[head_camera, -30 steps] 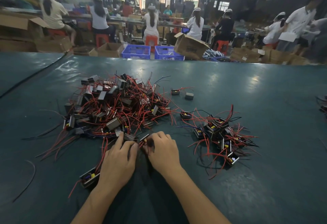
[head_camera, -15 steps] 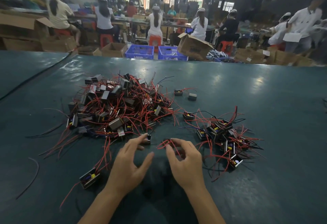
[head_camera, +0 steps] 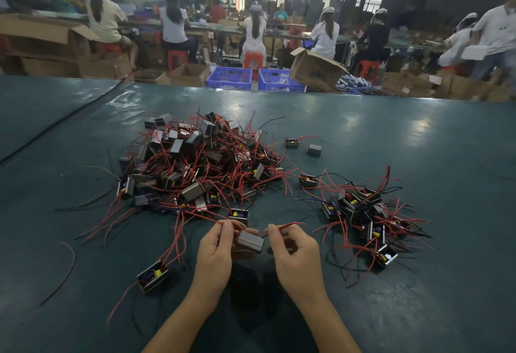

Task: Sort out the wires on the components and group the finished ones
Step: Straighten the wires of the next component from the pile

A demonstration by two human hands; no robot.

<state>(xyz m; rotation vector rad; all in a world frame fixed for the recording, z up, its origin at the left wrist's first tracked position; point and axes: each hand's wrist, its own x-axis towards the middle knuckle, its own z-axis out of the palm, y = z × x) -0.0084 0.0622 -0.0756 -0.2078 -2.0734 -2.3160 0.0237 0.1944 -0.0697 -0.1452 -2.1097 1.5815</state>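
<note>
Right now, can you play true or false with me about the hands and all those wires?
1. The right hand pinches a red wire. True.
2. The left hand lies flat on the table. False: its fingers are curled and it pinches a wire too.
3. A component sits between the hands. True.
4. The big pile is right of the hands. False: it is ahead and to the left; the small pile is on the right.
5. Two blue crates stand beyond the table. True.
</note>
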